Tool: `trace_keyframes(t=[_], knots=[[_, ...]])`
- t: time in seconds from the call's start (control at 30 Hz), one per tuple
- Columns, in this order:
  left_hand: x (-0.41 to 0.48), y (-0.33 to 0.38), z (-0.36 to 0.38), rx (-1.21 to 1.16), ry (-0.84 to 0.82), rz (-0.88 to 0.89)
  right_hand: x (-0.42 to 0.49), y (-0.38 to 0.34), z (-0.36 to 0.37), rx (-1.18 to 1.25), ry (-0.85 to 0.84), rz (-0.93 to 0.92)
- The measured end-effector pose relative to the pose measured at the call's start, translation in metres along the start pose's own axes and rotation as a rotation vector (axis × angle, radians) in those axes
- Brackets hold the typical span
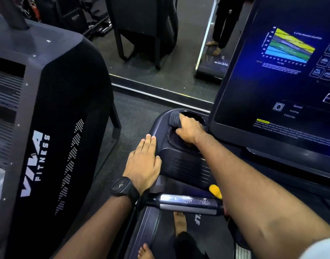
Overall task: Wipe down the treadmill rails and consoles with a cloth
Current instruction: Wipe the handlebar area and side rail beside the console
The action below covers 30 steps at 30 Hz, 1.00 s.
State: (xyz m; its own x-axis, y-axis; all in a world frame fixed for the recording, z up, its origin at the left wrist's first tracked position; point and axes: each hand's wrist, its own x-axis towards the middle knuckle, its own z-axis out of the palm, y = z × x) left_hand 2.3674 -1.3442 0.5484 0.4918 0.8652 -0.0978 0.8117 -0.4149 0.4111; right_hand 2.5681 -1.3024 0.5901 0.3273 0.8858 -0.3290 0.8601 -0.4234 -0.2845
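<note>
Grey cloth [175, 118] in right hand [189, 130] (cupholder [193, 114])

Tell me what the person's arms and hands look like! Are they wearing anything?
No gloves: both hands are bare. The left hand has a chunky black watch with a squarish face strapped on its wrist. The right hand has nothing on its wrist. Both forearms are uncovered, and a bit of pale sleeve shows high up on the right arm.
</note>
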Motion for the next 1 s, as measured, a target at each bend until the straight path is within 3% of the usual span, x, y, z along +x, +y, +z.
trace_keyframes(t=[0.2,0.33,0.47,0.63,0.83,1.0], knots=[[0.001,0.002,0.000,0.014,0.007,-0.001,-0.009,0.001,-0.009,-0.379,-0.062,-0.104],[-0.003,0.003,-0.001,0.000,0.005,-0.012,-0.012,-0.001,-0.008,-0.600,0.010,-0.162],[-0.004,0.004,-0.001,0.006,0.012,-0.008,-0.009,0.000,0.006,-0.497,0.189,-0.087],[-0.003,0.002,0.000,0.003,0.019,-0.008,-0.008,-0.007,-0.012,-0.450,-0.010,-0.064],[-0.003,0.001,0.001,-0.028,0.019,-0.005,0.006,-0.013,-0.011,-0.723,-0.159,-0.061],[-0.002,0.000,-0.001,-0.017,0.020,-0.005,-0.014,-0.021,-0.004,-1.120,-0.138,-0.080]])
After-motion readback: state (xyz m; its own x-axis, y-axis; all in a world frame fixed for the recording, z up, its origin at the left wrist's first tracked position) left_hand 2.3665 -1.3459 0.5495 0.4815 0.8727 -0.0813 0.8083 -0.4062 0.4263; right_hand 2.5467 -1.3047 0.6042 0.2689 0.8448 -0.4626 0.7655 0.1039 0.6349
